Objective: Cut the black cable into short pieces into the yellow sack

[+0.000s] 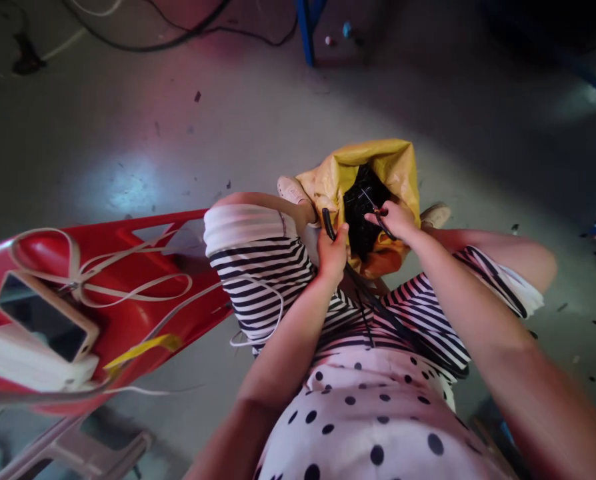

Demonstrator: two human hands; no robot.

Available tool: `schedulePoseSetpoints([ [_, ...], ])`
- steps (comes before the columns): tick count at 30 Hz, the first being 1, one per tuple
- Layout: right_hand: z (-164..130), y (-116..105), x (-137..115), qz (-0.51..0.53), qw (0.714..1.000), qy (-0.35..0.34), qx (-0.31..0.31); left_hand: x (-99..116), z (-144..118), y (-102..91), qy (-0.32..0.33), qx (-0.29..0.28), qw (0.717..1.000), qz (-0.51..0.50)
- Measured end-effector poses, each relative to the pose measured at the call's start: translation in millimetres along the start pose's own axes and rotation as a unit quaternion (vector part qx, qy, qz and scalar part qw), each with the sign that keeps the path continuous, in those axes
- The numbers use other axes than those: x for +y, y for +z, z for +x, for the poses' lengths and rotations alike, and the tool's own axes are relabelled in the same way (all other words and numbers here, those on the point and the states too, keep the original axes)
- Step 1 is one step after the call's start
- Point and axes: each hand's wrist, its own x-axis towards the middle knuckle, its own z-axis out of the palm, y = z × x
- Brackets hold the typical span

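Polka-dot fabric (373, 427) fills the bottom of the head view, closest to the lens, with striped shorts (273, 280) just beyond it on the person's lap. Both forearms reach forward and down from there toward a yellow bag (398, 167) standing open on the floor (128, 147) between the feet.

Left hand (332, 257): its grip is closed round a black cable (329, 225), the cable's end curving up out of the fist just at the bag's near rim. From the fist, the cable's long axis runs back toward the body, slanting across the lap to the person's right.

Right hand (397, 220): pinched shut on a thin dark strand at the bag's mouth, directly over the black bundle (362, 210) that sits inside the bag. Whether that strand is part of the same cable, I cannot tell. This hand is the nearer one to the bundle; the left is just beside the bag's edge, not over the opening.

To the person's left, well apart from both hands, a red plastic chair (128, 313) carries a phone (45, 320) on a white box (23, 363), with white cord (113, 273) looped loosely over the seat. Dark cables trail along the floor at the far edge.
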Motion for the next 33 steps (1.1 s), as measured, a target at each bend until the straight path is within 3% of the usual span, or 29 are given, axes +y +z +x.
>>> schedulePoseSetpoints([
  [3, -58.6, -3.5, 9.4, 0.175, 0.984, -0.042, 0.004, 16.3, -4.3, -0.5, -0.057, -0.030, 0.986, -0.152],
  [6, -104.1, 6.1, 14.8, 0.273, 0.960, -0.057, 0.032, 29.8, -12.0, -3.5, -0.024, -0.113, 0.965, -0.236],
  [9, -127.3, 23.4, 14.2, 0.316, 0.940, -0.100, 0.081, 35.4, -17.7, -4.5, 0.008, -0.136, 0.950, -0.280],
  [16, -124.9, 53.7, 8.7, 0.363, 0.917, -0.118, 0.113, 36.1, -17.0, -2.7, 0.029, -0.089, 0.951, -0.295],
  [23, -120.2, 53.0, 14.1, 0.371, 0.923, -0.093, 0.046, 30.2, -7.2, 0.6, 0.097, -0.043, 0.975, -0.194],
  [33, -118.1, 44.7, 14.6, 0.334, 0.938, -0.090, 0.004, 33.4, -9.0, -5.5, 0.188, -0.064, 0.980, -0.011],
])
